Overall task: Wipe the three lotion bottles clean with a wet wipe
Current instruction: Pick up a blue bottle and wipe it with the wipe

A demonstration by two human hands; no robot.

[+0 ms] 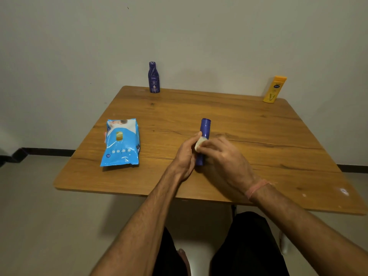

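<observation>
Head view. A wooden table (249, 124) stands against a plain wall, seen from above and in front. Near its middle, both hands meet around a blue lotion bottle (205, 127), which is held lengthwise, its flat end pointing away from the person and its near end showing between the two hands just above the tabletop. The left hand (186, 156) curls its fingers round the left side of the bottle, with the thumb lying up along the bottle's side. The right hand (224, 154) closes on a bunched white wet wipe (198, 144) and presses it against the bottle's middle, just beside the left thumb; the right fingertips are blurred. A pinkish band (256, 189) circles the right wrist.

A second lotion bottle, the dark blue bottle (154, 77), stands upright at the far left edge of the table, close to the wall. A third, the yellow bottle (274, 89), stands at the far right corner, tilted slightly in this wide-angle view, well apart from the dark blue one. A blue and white wipes packet (121, 143) lies flat on the left part of the table, near the left hand but not touching it.

Below the table edge, the person's dark-clothed legs (247, 244) and a pale floor (39, 216) are visible.
</observation>
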